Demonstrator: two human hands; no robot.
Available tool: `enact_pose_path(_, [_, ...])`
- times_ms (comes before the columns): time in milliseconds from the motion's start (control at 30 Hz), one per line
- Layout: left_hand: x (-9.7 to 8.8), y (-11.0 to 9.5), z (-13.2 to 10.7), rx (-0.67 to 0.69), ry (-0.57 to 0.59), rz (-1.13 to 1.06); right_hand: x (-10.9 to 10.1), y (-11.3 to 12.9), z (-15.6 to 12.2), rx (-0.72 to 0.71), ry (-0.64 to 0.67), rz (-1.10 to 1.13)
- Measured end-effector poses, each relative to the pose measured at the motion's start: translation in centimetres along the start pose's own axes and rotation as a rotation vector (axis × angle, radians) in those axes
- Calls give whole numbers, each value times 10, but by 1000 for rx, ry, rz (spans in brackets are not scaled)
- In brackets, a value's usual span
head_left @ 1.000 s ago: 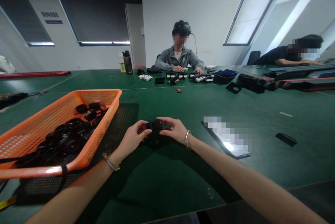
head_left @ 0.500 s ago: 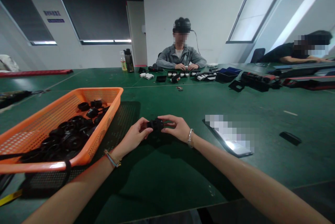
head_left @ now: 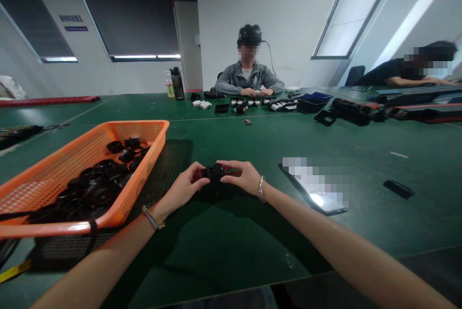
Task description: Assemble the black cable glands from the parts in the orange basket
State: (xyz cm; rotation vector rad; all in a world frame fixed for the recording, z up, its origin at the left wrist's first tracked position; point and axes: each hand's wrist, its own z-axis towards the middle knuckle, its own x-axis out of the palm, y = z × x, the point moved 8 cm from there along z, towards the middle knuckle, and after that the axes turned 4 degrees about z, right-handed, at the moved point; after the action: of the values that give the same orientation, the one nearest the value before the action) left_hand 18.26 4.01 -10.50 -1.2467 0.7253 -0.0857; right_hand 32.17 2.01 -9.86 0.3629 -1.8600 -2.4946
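Observation:
Both hands meet over the table around a small black round part point(head_left: 214, 172), too dark to make out in detail. My left hand point(head_left: 186, 183) pinches its left end between thumb and fingers. On the other end, the thumb and fingertips of my right hand point(head_left: 242, 176) close about the part. To the left stands an orange perforated plastic basket point(head_left: 144, 167) with a heap of black round parts point(head_left: 96, 188) inside.
A phone-like slab point(head_left: 321, 199) lies right of my hands on the green table point(head_left: 231, 237), with a flat black piece point(head_left: 398, 189) beyond it. Across the table sits a person point(head_left: 249, 78) behind small black and white pieces. Another person point(head_left: 390, 70) leans at far right.
My right fingers have come in slightly closer on the black round part. Otherwise hands, basket and table things stay as they were, apart from a slight camera shift.

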Motion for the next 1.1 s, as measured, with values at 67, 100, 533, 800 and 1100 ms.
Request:
enact_pose_path(67, [0, 0, 0, -6, -2, 9, 0, 0, 0, 6, 2, -37])
enact_pose_path(100, [0, 0, 0, -8, -1, 15, 0, 1, 0, 9, 1, -55])
enact_pose_path(533, [-2, -1, -1, -1, -3, -4, 7, 13, -4, -95, 134, -240])
enact_pose_path(800, [2, -1, 2, 12, 15, -84, 3, 7, -2, -79, 39, -63])
enact_pose_path(1100, [4, 0, 2, 15, 20, -126, -3, 6, -3, -50, -61, 69])
